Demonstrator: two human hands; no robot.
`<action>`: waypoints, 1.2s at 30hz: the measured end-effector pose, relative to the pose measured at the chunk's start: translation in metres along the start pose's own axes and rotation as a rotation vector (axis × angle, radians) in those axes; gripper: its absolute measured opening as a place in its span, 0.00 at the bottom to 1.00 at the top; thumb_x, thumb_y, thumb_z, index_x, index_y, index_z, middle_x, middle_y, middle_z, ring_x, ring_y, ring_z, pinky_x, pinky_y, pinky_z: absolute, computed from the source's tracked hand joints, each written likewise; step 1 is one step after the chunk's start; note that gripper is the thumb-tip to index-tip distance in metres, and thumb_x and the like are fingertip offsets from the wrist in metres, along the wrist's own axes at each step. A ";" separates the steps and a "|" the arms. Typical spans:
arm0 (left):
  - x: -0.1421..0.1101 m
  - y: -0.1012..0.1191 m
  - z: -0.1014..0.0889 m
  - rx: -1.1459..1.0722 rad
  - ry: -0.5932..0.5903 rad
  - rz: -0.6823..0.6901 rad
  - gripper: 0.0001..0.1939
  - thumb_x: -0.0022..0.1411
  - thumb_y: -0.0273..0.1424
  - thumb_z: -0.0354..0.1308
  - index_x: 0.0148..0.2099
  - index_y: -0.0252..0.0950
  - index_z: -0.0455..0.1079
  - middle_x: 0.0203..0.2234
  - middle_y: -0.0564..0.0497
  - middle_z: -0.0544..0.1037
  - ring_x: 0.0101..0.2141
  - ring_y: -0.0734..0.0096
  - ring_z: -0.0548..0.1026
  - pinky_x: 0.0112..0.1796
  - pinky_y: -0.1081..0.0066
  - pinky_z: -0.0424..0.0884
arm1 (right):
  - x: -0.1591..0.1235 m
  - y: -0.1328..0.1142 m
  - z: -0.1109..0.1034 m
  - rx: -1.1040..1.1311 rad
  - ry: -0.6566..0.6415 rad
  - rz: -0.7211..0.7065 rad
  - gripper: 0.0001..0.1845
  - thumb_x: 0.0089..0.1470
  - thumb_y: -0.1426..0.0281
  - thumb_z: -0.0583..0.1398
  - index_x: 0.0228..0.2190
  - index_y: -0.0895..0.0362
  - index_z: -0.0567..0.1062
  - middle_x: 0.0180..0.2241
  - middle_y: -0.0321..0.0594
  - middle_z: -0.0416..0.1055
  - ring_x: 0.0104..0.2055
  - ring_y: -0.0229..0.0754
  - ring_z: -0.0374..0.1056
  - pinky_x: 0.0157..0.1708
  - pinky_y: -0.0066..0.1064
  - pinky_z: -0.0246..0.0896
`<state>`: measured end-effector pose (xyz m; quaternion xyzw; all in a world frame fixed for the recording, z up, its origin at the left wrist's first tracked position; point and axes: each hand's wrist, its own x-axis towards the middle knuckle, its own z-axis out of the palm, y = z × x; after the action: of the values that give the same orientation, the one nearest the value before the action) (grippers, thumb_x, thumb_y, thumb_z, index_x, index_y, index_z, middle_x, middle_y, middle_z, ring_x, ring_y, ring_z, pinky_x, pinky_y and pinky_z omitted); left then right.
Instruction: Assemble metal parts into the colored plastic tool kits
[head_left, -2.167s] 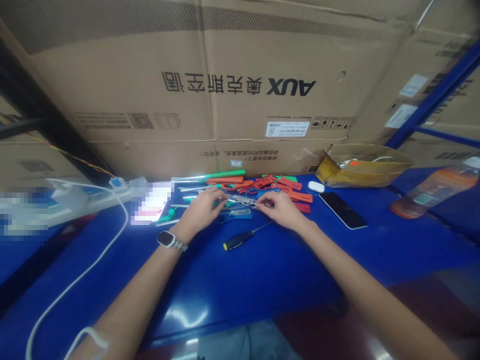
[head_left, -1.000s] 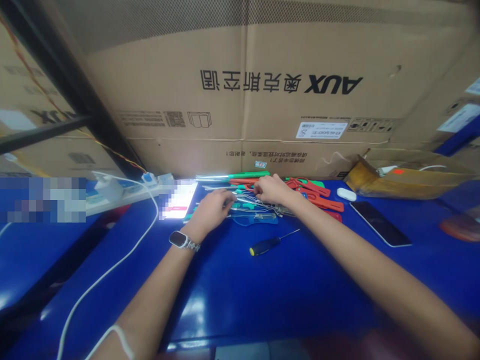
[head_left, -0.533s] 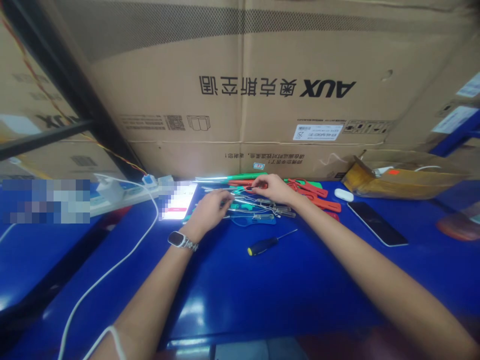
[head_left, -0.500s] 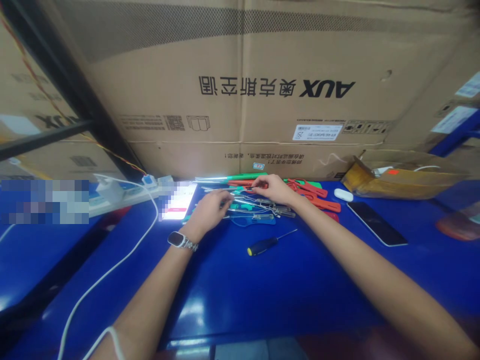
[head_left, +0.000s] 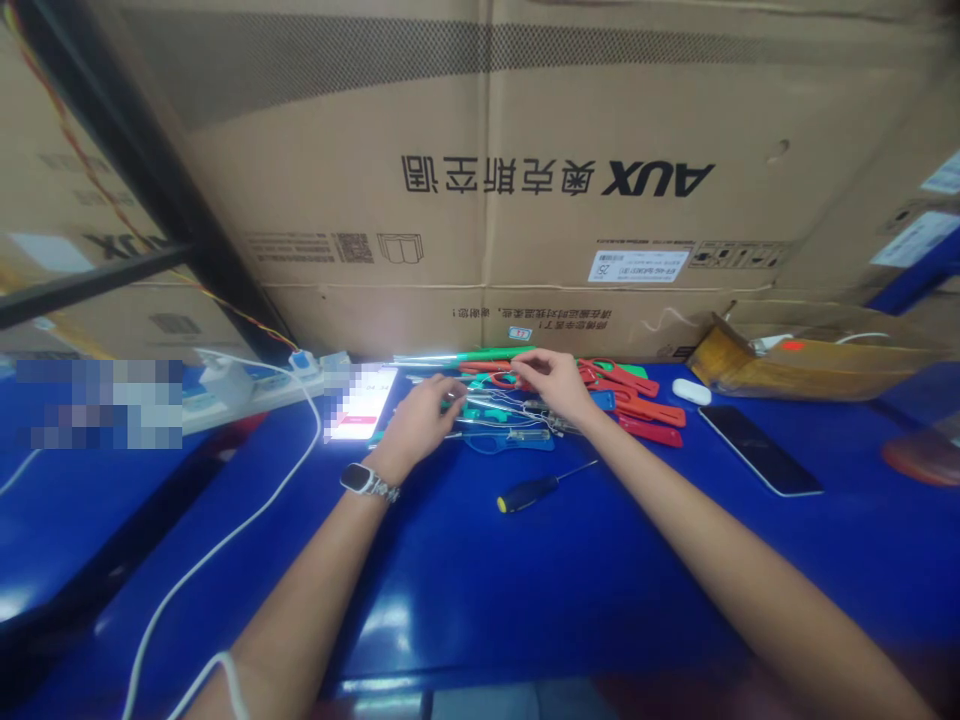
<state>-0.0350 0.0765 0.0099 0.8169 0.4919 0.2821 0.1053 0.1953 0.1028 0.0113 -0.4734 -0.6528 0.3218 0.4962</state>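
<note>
My left hand, with a watch on its wrist, is over the left part of a tool pile, its fingers curled together. My right hand pinches thumb and fingers together above the middle of the pile. Whatever either hand holds is too small to make out. Around them lie clear-handled screwdrivers, thin white wires, a green-handled tool, a flat blue plastic piece and several flat red plastic pieces. Nearer me rests a dark blue screwdriver with a yellow end.
A lit phone lies left of the pile. To the right are a white earbud case, a dark phone and an open cardboard box. A power strip with a white cable is on the left. Large cartons stand behind.
My right hand has shifted slightly, its fingertips pinching a little higher. The left hand keeps nearly the same place. The whole view has moved slightly.
</note>
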 end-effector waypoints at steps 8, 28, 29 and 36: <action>0.001 -0.007 -0.004 0.106 -0.015 -0.016 0.08 0.67 0.29 0.52 0.43 0.37 0.72 0.39 0.45 0.76 0.40 0.58 0.75 0.42 0.61 0.70 | -0.006 0.011 -0.005 -0.414 -0.041 -0.081 0.06 0.55 0.69 0.61 0.31 0.57 0.79 0.30 0.40 0.78 0.32 0.42 0.72 0.36 0.33 0.65; 0.000 -0.039 -0.033 0.033 -0.036 -0.068 0.09 0.62 0.28 0.55 0.40 0.34 0.76 0.36 0.45 0.81 0.37 0.61 0.77 0.41 0.64 0.71 | -0.003 -0.007 0.023 -0.618 -0.288 -0.218 0.05 0.54 0.76 0.61 0.32 0.55 0.77 0.36 0.40 0.75 0.42 0.46 0.68 0.43 0.37 0.58; -0.001 -0.042 -0.037 0.007 -0.036 -0.068 0.09 0.61 0.29 0.55 0.39 0.34 0.77 0.35 0.46 0.81 0.36 0.62 0.77 0.40 0.65 0.71 | -0.005 -0.008 0.025 -0.588 -0.300 -0.231 0.06 0.54 0.76 0.61 0.32 0.55 0.77 0.36 0.40 0.75 0.42 0.45 0.68 0.43 0.37 0.59; -0.027 -0.054 -0.057 -0.079 -0.026 -0.197 0.07 0.58 0.29 0.58 0.36 0.35 0.77 0.29 0.49 0.80 0.30 0.66 0.76 0.36 0.68 0.71 | -0.013 -0.024 0.059 -0.551 -0.416 -0.348 0.03 0.56 0.73 0.62 0.32 0.55 0.77 0.37 0.40 0.75 0.46 0.47 0.67 0.48 0.40 0.57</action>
<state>-0.1168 0.0738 0.0231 0.7635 0.5569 0.2788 0.1710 0.1330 0.0847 0.0108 -0.3957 -0.8720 0.1346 0.2548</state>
